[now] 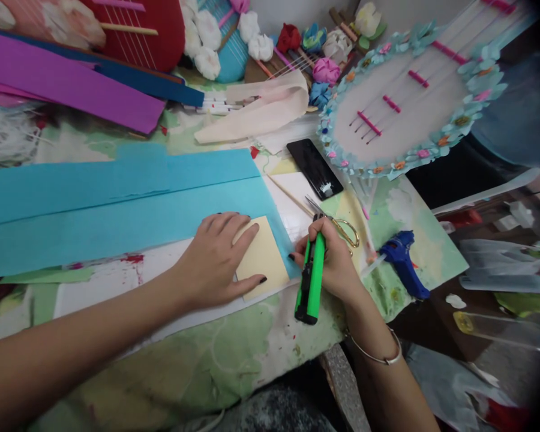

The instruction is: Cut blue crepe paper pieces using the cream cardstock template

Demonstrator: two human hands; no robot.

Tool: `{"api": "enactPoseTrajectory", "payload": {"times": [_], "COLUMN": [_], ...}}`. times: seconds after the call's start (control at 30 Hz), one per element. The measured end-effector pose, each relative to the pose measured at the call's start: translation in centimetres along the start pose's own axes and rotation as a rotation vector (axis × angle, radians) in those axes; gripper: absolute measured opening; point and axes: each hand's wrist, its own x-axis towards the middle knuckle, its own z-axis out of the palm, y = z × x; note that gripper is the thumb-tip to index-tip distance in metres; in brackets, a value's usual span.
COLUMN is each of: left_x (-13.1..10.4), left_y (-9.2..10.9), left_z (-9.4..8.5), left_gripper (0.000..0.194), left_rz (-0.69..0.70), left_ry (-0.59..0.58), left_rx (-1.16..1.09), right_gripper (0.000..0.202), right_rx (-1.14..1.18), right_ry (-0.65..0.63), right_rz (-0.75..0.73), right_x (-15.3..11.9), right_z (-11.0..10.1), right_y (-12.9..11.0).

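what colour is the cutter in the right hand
Bright green with black trim: the utility cutter gripped in the right hand, seen best in the head view.

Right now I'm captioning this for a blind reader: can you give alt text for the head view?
A left hand presses a cream card flat on blue crepe paper, while the right hand grips a green utility knife at the card's right edge. Scissors, a blue glue gun and a black phone lie nearby.

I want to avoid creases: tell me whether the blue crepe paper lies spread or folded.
Spread. The blue crepe paper lies flat across the table, the left hand pressing a cream card onto its end.
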Motion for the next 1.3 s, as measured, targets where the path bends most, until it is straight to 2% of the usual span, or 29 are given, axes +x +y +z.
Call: {"api": "enactPoseTrajectory", "payload": {"times": [0.27,0.53,0.7,0.73,0.8,0.93,1.1,1.3], "left_x": [-0.1,-0.2,-1.0,-1.1,-1.3,-1.5,-1.5,-1.2], "left_y": [0.0,0.5,2.3,2.7,3.2,3.6,3.3,3.0], "left_z": [-0.1,-0.6,-0.9,-0.9,-0.7,0.0,0.5,0.1], "left_gripper": [0.062,0.058,0.087,0.088,0.078,0.060,0.056,0.053], "left_rz": [0.079,0.120,0.113,0.119,0.147,0.212,0.212,0.206], "left_ry": [0.060,0.049,-0.032,-0.044,-0.030,0.084,0.194,0.181], "left_rx": [0.005,-0.022,0.064,0.073,0.087,0.118,0.143,0.149], "right_gripper": [0.039,0.039,0.036,0.037,0.037,0.036,0.035,0.035], "right_rx": [0.010,-0.034,-0.041,-0.036,-0.029,-0.035,-0.041,-0.048], "right_ry": [-0.024,-0.019,-0.028,-0.031,-0.033,-0.027,-0.028,-0.025], "right_rz": [0.028,0.000,-0.004,0.001,0.006,0.009,0.052,0.056], "right_x": [-0.2,0.0,0.0,0.0,0.0,0.1,0.0,0.0], "right_z": [-0.1,-0.1,-0.1,-0.1,-0.1,-0.1,0.0,0.1], "right_y": [0.0,-0.2,-0.1,-0.2,-0.3,-0.4,-0.3,-0.3]}}
